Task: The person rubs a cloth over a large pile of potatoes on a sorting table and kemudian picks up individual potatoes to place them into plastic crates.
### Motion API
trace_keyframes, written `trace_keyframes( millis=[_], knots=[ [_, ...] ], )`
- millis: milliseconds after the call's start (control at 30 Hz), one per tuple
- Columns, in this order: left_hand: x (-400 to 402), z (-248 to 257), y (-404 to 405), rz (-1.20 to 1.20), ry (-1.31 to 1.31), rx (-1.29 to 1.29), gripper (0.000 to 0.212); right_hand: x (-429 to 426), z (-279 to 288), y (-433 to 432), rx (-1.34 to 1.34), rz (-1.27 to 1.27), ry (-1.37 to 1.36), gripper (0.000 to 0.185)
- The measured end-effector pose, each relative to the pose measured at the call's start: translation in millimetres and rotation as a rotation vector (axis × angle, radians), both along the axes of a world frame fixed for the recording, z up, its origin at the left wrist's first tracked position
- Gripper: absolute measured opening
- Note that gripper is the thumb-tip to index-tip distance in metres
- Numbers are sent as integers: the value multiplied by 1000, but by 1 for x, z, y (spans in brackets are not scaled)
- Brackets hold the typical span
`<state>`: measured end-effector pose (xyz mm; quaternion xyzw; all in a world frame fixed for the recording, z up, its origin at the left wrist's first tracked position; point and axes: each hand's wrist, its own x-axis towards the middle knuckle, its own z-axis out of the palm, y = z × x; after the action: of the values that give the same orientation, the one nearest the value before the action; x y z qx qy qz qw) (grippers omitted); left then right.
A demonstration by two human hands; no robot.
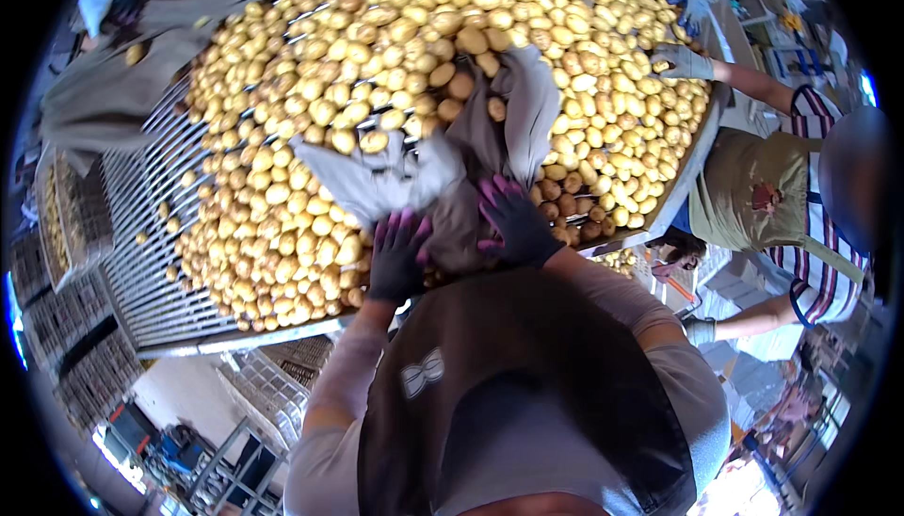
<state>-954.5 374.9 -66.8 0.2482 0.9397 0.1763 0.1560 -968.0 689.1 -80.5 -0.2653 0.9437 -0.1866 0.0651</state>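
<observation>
A bunched grey-brown cloth (462, 212) lies over the potatoes (296, 191) at the near edge of a slatted metal sorting table (152, 318). My left hand (397, 258), in a dark glove with pink fingertips, rests palm down at the cloth's left side, its fingers slightly apart. On the right side of the cloth, my right hand (519, 226) is spread flat in a matching glove. Neither hand is closed around anything. Several browner potatoes (460, 85) lie beside and on the far folds of the cloth; a browner cluster (568, 202) sits just right of my right hand.
A co-worker's gloved hand (681, 62) reaches onto the potatoes from the right. Further back is another person's blue-gloved hand (696, 7). Another grey cloth (113, 96) drapes over the table's left side, near a crate (81, 212). Stacked crates (67, 311) stand at lower left.
</observation>
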Motion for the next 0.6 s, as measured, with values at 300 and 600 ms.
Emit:
trace_keyframes(
  millis=[300, 600],
  knots=[
    [-129, -37, 55, 249, 218, -283, 56, -150, -29, -50, -86, -263, 199, 76],
    [-4, -43, 19, -3, 150, -113, 58, -18, -15, -1, -185, -41, 59, 91]
  ],
)
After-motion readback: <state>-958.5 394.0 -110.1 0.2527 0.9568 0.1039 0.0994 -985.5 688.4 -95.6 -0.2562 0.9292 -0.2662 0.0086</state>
